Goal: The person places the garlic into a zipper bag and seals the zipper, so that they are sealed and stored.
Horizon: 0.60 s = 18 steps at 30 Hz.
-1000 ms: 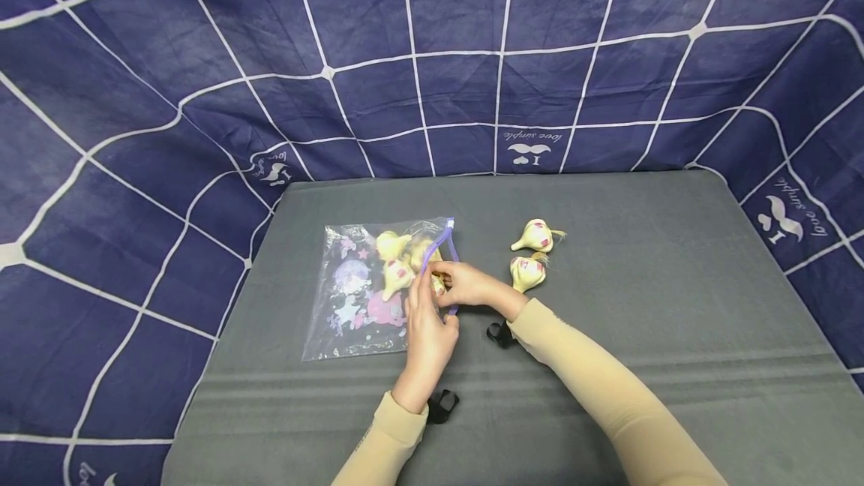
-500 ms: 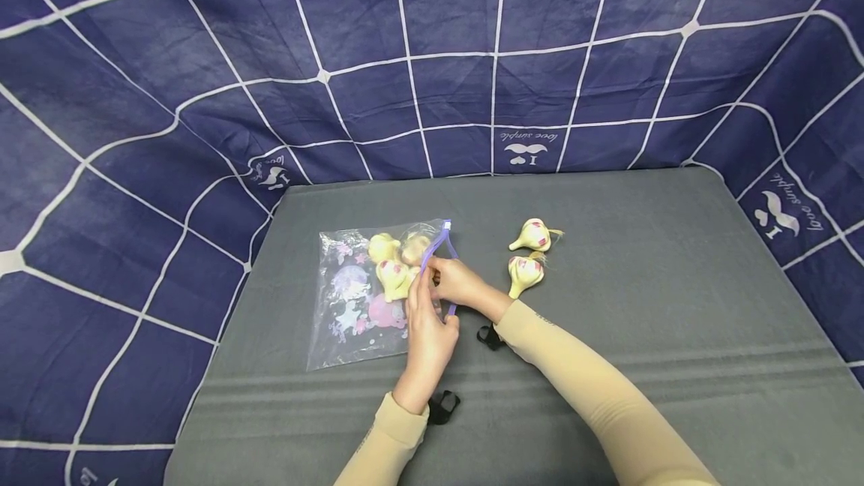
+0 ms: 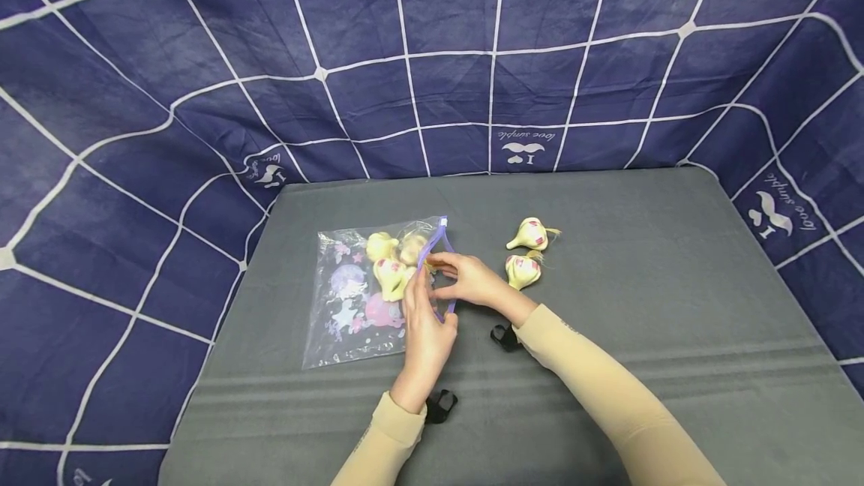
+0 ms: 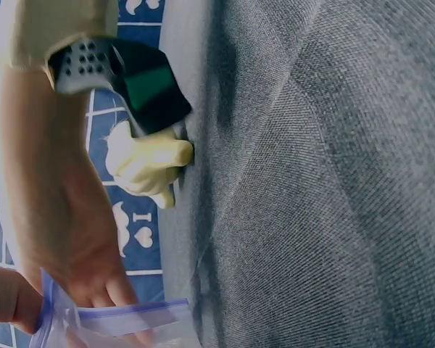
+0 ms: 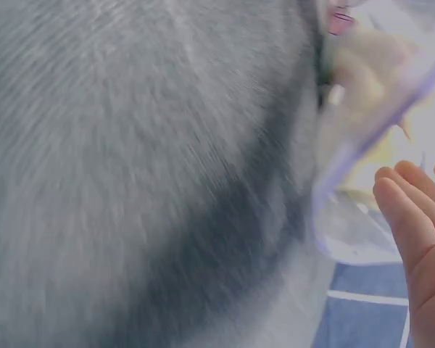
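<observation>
A clear zip bag (image 3: 325, 313) with cartoon prints and a purple zip lies on the grey table, mouth facing right. Several garlic bulbs (image 3: 390, 276) lie inside, near the mouth. My left hand (image 3: 428, 332) holds the bag's mouth edge, thumb at the lower part and fingers on the upper film. My right hand (image 3: 475, 281) is at the parted mouth, fingertips just inside the zip. In the right wrist view its fingers (image 5: 406, 210) are extended beside the purple zip, with nothing gripped. Garlic inside the bag shows blurred behind the film.
Two garlic bulbs lie right of the bag, one farther back (image 3: 532, 234) and one nearer (image 3: 523, 271), close to the right wrist. A black strap mount (image 3: 442, 405) is on the left wrist. Blue cloth with white lines (image 3: 459, 88) hangs around the table's back and sides.
A garlic bulb at my right fingers has gone deeper into the bag, and the bulbs inside have shifted left. My right hand has drawn back slightly, its fingers loosened. My left hand keeps its hold.
</observation>
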Tool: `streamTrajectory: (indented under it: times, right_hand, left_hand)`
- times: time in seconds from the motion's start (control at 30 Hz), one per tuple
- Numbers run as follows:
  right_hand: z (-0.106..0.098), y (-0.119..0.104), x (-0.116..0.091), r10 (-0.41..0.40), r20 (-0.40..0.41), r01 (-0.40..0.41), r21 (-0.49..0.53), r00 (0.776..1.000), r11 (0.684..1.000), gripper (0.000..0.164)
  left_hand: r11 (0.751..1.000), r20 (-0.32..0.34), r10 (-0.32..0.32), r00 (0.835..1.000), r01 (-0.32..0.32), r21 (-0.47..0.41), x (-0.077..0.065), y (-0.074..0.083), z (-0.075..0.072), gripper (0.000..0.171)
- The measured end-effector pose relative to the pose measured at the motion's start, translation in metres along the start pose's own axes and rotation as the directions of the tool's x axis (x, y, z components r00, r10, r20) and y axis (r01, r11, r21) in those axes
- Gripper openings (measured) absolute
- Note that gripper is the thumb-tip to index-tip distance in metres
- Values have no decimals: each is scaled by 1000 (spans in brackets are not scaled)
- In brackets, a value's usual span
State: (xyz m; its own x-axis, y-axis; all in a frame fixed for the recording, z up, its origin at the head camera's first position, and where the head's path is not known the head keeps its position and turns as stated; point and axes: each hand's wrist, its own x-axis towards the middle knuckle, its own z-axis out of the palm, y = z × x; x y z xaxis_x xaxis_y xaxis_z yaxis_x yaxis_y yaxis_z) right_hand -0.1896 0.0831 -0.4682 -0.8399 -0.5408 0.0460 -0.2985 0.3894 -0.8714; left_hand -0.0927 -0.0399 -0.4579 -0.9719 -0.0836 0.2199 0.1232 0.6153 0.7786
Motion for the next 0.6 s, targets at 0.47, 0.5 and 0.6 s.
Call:
streamTrajectory:
  times: [0.47, 0.5, 0.6]
  right_hand:
    - [-66, -8, -43, 91, -380, -16, 196, 921, 980, 46]
    - [-72, -5, -46, 102, -402, -21, 200, 910, 979, 46]
    - [-87, 3, -57, 146, -453, -55, 206, 880, 977, 46]
  left_hand:
    - [999, -86, 54, 995, -54, 4, -1, -3, 3, 89]
    - [998, -87, 55, 995, -55, 3, -2, -4, 3, 89]
    - [999, -82, 43, 996, -44, -12, -2, -5, 3, 89]
